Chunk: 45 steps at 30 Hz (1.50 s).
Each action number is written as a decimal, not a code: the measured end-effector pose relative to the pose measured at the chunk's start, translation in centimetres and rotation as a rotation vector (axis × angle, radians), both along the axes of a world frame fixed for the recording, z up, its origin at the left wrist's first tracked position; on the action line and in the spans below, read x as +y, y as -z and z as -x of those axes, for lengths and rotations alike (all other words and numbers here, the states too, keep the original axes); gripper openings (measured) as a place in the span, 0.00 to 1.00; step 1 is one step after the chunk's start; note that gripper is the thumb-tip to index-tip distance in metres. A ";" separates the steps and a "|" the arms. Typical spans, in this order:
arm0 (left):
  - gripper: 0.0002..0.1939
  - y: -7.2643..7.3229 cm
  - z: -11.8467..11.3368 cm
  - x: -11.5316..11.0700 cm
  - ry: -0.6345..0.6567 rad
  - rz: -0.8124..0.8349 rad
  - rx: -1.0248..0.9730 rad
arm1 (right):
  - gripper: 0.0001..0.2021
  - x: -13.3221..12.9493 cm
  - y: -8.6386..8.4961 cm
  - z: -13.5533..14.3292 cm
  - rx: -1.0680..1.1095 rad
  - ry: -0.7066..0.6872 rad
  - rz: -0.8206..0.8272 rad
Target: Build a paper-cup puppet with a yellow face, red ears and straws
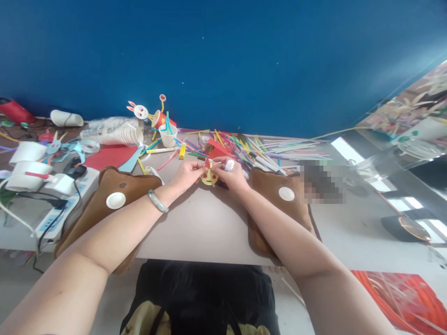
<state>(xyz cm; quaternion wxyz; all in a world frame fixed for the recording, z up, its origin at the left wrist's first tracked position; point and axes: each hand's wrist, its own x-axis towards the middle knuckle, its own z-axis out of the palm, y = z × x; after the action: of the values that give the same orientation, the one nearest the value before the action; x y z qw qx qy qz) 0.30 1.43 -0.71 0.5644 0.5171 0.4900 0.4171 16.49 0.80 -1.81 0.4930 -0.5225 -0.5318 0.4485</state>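
Note:
Just above the table, my left hand [191, 175] pinches the left edge of a small yellow paper face [209, 179] with red cheeks and drawn features. A pointed red paper piece [207, 163] stands at the top of the face, between my two hands. My right hand [230, 174] has its fingers closed on the upper right of the same face. A white tube [229, 165], pen-like with a rounded end, also sticks out of my right hand; its exact kind is unclear. My fingers cover parts of the face's upper edge.
Brown cushions [139, 184] lie under both forearms. Behind my hands are scattered coloured sticks [258, 149], red paper [218, 148], a white cup [169, 136] and a rabbit-faced cup figure [141, 111]. A power strip [59, 211] with cables sits left, stacked paper cups [118, 135] behind it.

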 end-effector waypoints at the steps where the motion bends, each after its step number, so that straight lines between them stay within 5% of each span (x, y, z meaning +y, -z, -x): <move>1: 0.07 0.0 0.0 0.0 0.001 -0.001 0.004 | 0.16 0.0 0.0 0.0 0.003 -0.004 -0.002; 9: 0.11 -0.8 0.2 -0.3 0.049 0.037 -0.001 | 0.18 -0.2 -0.2 -0.1 -0.024 -0.019 -0.008; 17: 0.11 0.6 0.3 0.4 0.040 -0.038 -0.027 | 0.17 0.1 0.3 0.0 -0.036 -0.016 -0.030; 35: 0.14 1.2 0.6 0.6 0.098 -0.148 0.093 | 0.16 0.1 0.4 0.0 -0.074 0.017 -0.040; 45: 0.11 0.7 0.1 0.3 0.022 -0.023 -0.048 | 0.15 -0.1 0.0 0.1 -0.068 0.038 -0.023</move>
<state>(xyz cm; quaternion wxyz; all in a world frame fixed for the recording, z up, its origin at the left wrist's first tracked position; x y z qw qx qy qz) 0.16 1.69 -1.44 0.5746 0.5187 0.4657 0.4288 16.38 0.74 -1.83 0.4890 -0.5417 -0.5432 0.4151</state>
